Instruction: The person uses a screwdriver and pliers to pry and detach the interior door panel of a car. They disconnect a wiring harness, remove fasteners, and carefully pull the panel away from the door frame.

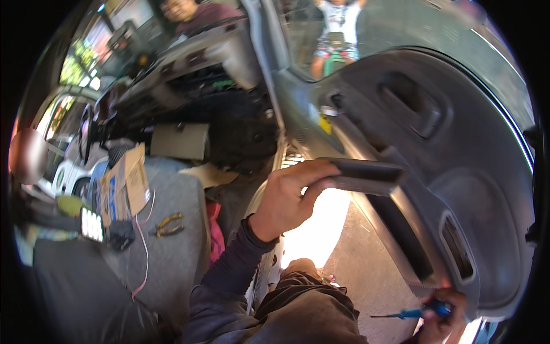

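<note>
My left hand (292, 198) grips a dark, hollow, box-shaped plastic piece (366, 175) by its left end, fingers above and thumb at its near side. The piece is held in front of an open vehicle door with a dark grey door panel (481, 195). Just below it, a long pocket (407, 241) runs along the door's inner edge. At the lower right, my right hand (444, 321) is closed around the blue handle of a screwdriver (409, 313). Its shaft points left, near the door's bottom corner. Some fingers of that hand are blurred or hidden.
On the grey seat (177, 258) at left lie yellow-handled pliers (167, 225), a cardboard box (123, 183), a pale cable (146, 252) and a lit phone (91, 223). Beyond is an opened-up dashboard (200, 86). One person (200, 14) is at upper left, another (338, 34) beyond the door window.
</note>
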